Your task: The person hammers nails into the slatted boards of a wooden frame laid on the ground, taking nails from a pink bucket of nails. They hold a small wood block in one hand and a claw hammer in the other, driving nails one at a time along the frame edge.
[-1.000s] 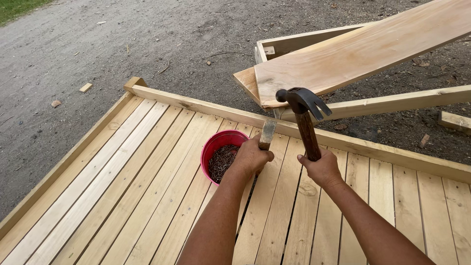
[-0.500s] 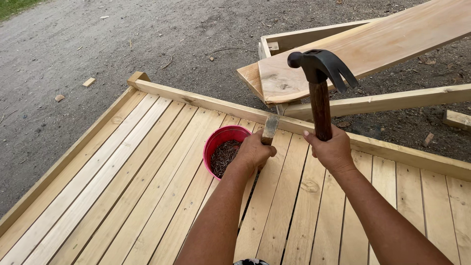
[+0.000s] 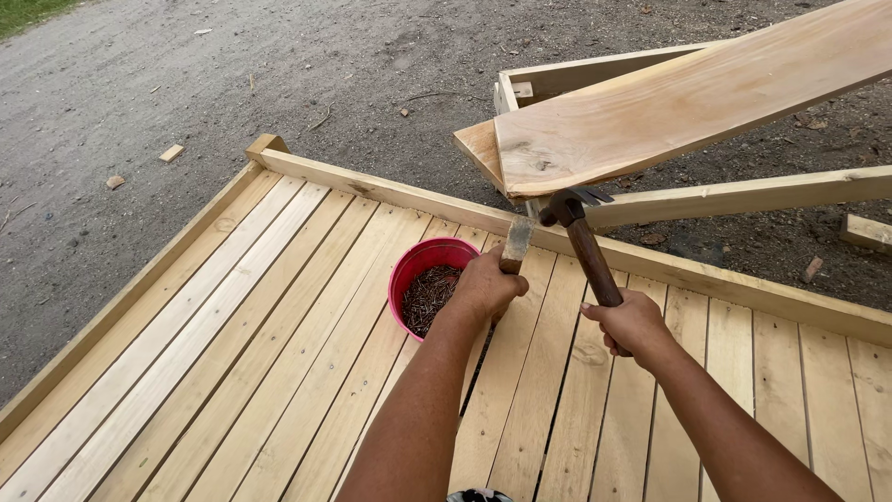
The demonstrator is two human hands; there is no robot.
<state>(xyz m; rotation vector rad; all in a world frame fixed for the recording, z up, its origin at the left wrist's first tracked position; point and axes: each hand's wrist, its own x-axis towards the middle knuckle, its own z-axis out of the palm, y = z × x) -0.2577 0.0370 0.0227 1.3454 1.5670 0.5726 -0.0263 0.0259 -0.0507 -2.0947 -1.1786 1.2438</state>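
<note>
Right grip (image 3: 624, 327): I have it clenched round the lower end of the hammer (image 3: 587, 256); handle's long axis rises away from me, tilted slightly left, head level with the top of the wooden block (image 3: 517, 244) and just right of it, whether touching I cannot tell.

Left grip (image 3: 485, 286): wrapped round the block, held upright on the deck boards (image 3: 279, 307) near the far edge rail (image 3: 390, 192). This hand is the nearer to the bucket.

Red bucket (image 3: 415, 265): just left of my left grip, standing on the deck, partly filled with dark nails (image 3: 429, 297).

Beyond the rail: wide plank (image 3: 688, 102) on a timber frame (image 3: 595, 67), gravel ground (image 3: 139, 84).
</note>
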